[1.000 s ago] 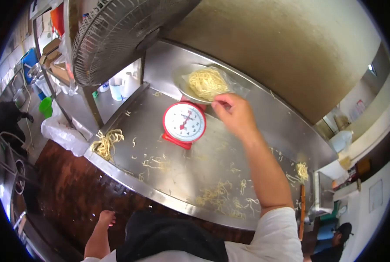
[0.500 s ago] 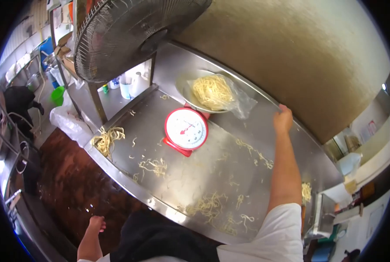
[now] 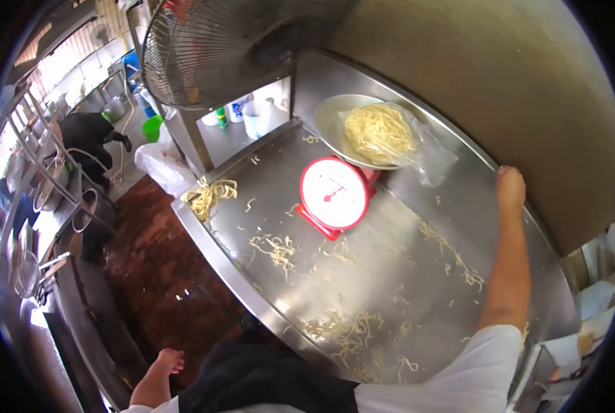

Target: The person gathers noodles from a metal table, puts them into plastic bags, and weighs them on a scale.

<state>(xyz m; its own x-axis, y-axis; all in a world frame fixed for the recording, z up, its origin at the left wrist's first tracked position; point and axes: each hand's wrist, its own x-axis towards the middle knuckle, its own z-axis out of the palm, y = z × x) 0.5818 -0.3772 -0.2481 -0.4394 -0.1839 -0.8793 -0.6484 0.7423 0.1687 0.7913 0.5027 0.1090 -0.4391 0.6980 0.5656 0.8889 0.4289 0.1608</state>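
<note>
My right hand point(image 3: 511, 186) rests at the raised back edge of the steel counter point(image 3: 418, 206), its fingers curled; whether they grip the edge is hard to tell. Low on the left, my left hand point(image 3: 170, 361) hangs over the floor with its fingers curled, touching nothing that I can see. A red scale with a round white dial point(image 3: 334, 193) stands on the counter. On its pan point(image 3: 330, 117) lies a clear plastic bag of yellow noodles point(image 3: 378, 133), the bag's loose end hanging over the rim towards the right.
Loose noodles point(image 3: 352, 334) are scattered over the counter, with a bigger clump point(image 3: 209, 197) at its left corner. A large fan point(image 3: 232, 51) stands at upper left. Beyond the wet brown floor point(image 3: 163, 255), a person in dark clothes point(image 3: 87, 141) bends near pots.
My right hand has left the noodle bag and moved right to the counter's back edge. The view has turned, so the scale and counter sit further right and more floor shows.
</note>
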